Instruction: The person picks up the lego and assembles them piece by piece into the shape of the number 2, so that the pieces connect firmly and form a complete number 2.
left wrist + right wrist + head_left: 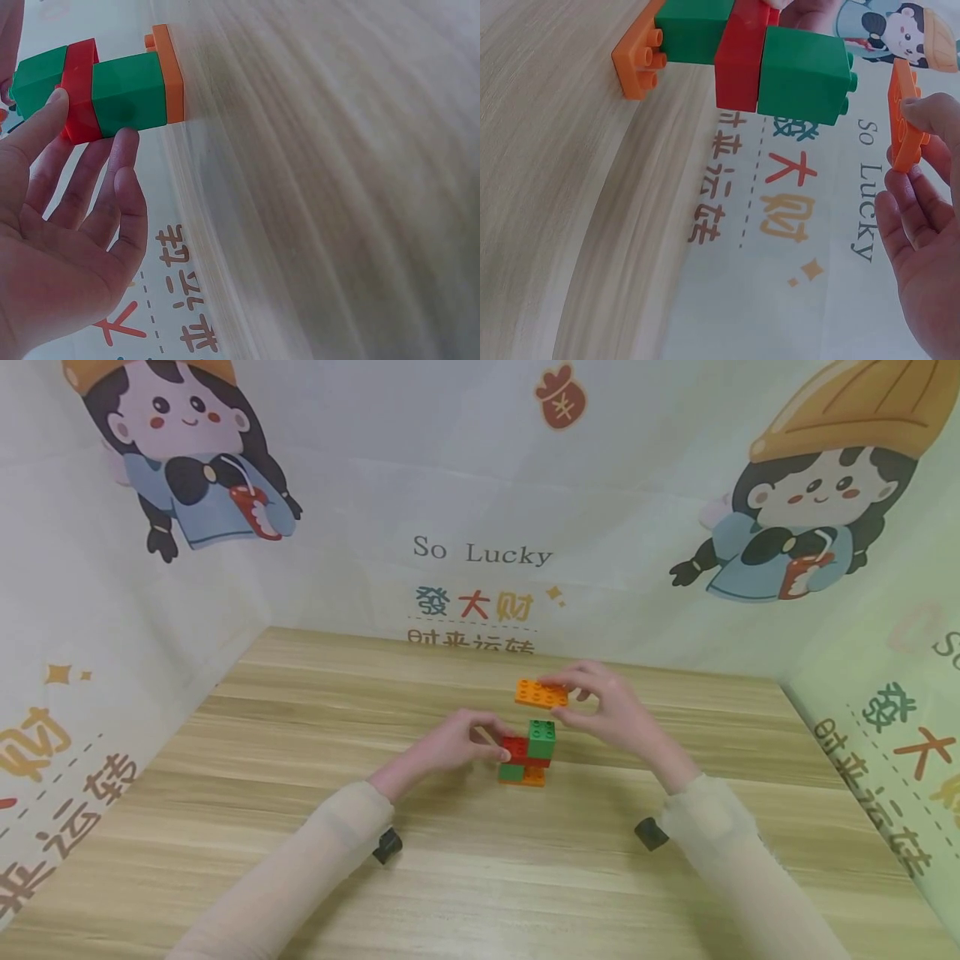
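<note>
A small stack of toy building bricks stands on the table: an orange plate (534, 777) at the bottom, a green brick (129, 91) on its left part, a red plate (739, 56) across that, and another green brick (542, 739) on the right end at the top. My left hand (465, 739) pinches the red plate from the left, thumb on its near side. Above the upper green brick, my right hand (603, 706) holds a loose orange plate (541, 693) by its right end, studs up. A gap separates this plate from the stack in the right wrist view.
The wooden table (315, 710) spreads around the stack. Printed cloth (360, 510) hangs behind and on both sides. A black wrist-worn device (387, 845) shows below the left sleeve, and another black device (651, 833) beside the right sleeve.
</note>
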